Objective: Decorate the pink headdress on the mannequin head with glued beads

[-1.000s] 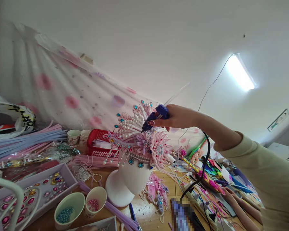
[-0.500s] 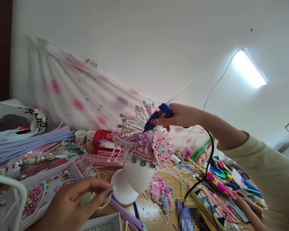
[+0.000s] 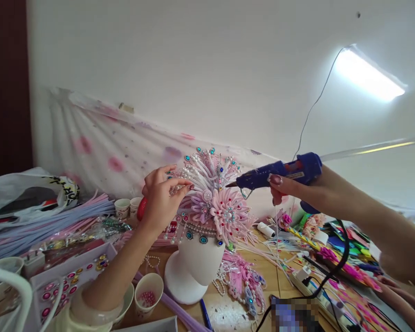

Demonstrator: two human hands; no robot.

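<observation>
A pink and white beaded headdress (image 3: 230, 210) with pearls, gems and large petalled flowers sits on a white foam mannequin head (image 3: 200, 263). My left hand (image 3: 164, 196) reaches to its left side, thumb and fingers closed at the white stems near the round pearl piece (image 3: 207, 196). Whatever those fingertips pinch is too small or hidden to make out. My right hand (image 3: 297, 184) is wrapped round a blue hot glue gun (image 3: 280, 173), which lies nearly level to the right of the headdress. Its nozzle points left, close to the stems. A clear glue stick (image 3: 373, 146) sticks out of its back.
Paper cups, one with pink beads (image 3: 148, 297), and a white tray of gems (image 3: 69, 286) stand at left. Tassels (image 3: 244, 281) lie beside the mannequin base. A black cord (image 3: 344, 258) hangs over a power strip (image 3: 306, 290). Another person's hand (image 3: 397, 295) is at lower right.
My left hand has risen from the lower left to the headdress; earlier it pinched a small pearl piece. The glue gun has moved right, away from the flowers, and tipped to nearly level.
</observation>
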